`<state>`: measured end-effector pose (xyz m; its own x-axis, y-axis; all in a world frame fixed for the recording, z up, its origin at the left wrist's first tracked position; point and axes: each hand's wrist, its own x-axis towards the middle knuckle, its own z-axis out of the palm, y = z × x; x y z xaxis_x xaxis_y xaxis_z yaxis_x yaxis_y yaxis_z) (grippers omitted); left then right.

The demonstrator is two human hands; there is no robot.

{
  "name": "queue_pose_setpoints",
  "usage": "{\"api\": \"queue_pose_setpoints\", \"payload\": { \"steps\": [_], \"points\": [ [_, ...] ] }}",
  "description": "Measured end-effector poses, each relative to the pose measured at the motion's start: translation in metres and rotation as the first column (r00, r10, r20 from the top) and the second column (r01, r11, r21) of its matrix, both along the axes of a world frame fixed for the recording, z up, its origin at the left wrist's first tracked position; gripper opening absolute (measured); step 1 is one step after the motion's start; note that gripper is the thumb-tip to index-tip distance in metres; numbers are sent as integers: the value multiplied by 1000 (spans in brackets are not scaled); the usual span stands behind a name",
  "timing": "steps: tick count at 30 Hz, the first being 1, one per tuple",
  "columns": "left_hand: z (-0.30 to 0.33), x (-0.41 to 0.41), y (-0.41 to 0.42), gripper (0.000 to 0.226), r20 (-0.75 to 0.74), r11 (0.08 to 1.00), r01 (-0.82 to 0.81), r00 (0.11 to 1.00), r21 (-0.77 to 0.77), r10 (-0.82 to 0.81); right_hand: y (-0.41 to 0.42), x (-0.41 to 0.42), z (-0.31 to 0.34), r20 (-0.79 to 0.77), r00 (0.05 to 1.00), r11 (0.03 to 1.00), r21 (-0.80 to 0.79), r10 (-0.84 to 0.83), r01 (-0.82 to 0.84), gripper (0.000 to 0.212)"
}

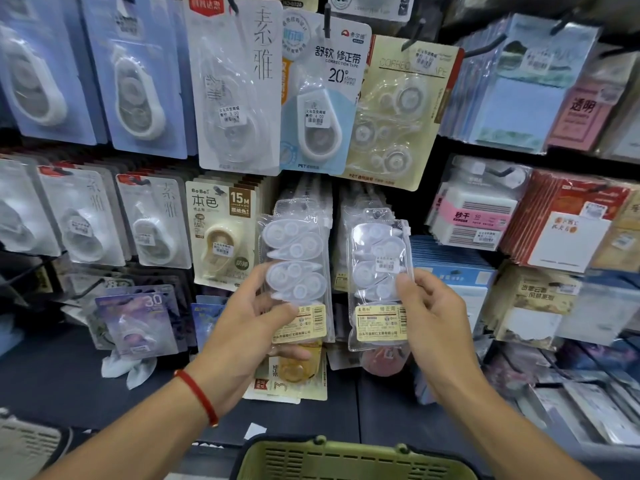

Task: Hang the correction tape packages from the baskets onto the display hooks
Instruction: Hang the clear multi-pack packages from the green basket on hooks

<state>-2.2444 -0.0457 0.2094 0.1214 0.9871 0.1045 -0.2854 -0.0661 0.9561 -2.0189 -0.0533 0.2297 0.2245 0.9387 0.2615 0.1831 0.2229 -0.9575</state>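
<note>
My left hand (254, 320) grips a clear blister pack of white correction tapes (294, 268) by its lower part, holding it against a row of like packs on a hook. My right hand (429, 317) pinches a second clear pack of correction tapes (379, 275) at its right edge; that pack's top hole sits at a hook in front of another row. Both packs carry yellow labels at the bottom. A green basket (349, 459) sits below at the frame's lower edge; its contents are hidden.
The display wall is crowded with hanging correction tape cards (239, 84), a beige 15M card (223, 233) to the left, and sticky-note packs (519, 88) on the right. A grey basket (27, 445) shows at bottom left. A dark shelf ledge (69, 375) runs below the hooks.
</note>
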Motion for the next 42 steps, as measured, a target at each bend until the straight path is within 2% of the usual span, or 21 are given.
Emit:
{"api": "queue_pose_setpoints", "payload": {
  "steps": [7,8,10,11,13,15,17,19,21,23,26,35,37,38,39,40,42],
  "points": [
    [0,-3,0,46,-105,989,-90,989,115,102,1,2,-4,75,997,999,39,-19,16,23],
    [1,-4,-1,44,-115,989,-80,989,121,94,1,3,-4,161,985,997,52,-59,51,26],
    [2,-2,-2,39,-115,993,-36,992,117,49,0,2,-1,405,895,978,164,-185,128,41],
    [2,-1,-3,37,-109,994,-4,994,111,16,-1,1,1,472,856,967,229,-209,110,45],
    [2,2,-6,35,-107,993,65,993,100,-54,-4,-5,4,516,849,973,229,-113,-10,47],
    [3,6,-8,36,-137,988,125,984,88,-112,-7,-10,1,469,881,984,123,59,-131,45],
    [2,10,-11,39,-162,983,167,975,76,-153,-8,-15,-5,397,906,980,63,150,-190,28],
    [2,14,-12,45,-158,982,181,973,56,-171,-8,-18,-8,233,956,980,46,178,-194,12],
    [3,17,-12,54,-170,986,161,974,50,-151,-5,-16,-7,84,984,985,62,155,-160,10],
    [4,19,-12,63,-203,988,137,972,71,-120,-2,-13,-3,9,994,992,75,105,-106,13],
    [7,23,-12,69,-226,988,121,969,93,-98,2,-6,-1,-8,999,997,63,49,-48,18],
    [9,28,-14,67,-231,985,132,967,112,-103,4,2,4,20,999,993,108,38,-40,17],
    [7,27,-12,65,-273,985,128,957,113,-93,6,2,2,86,996,995,95,-22,14,19],
    [5,26,-11,62,-351,984,113,935,140,-58,7,3,0,216,971,991,115,-98,74,29],
    [3,24,-9,60,-465,978,93,885,185,4,7,4,-2,388,902,975,182,-188,125,39],
    [1,22,-7,60,-579,968,73,811,241,83,7,5,-3,548,791,949,292,-271,123,46],
    [-4,15,-1,63,-710,931,55,664,360,235,9,2,-7,754,558,892,449,-348,-51,49]
  ]
}}
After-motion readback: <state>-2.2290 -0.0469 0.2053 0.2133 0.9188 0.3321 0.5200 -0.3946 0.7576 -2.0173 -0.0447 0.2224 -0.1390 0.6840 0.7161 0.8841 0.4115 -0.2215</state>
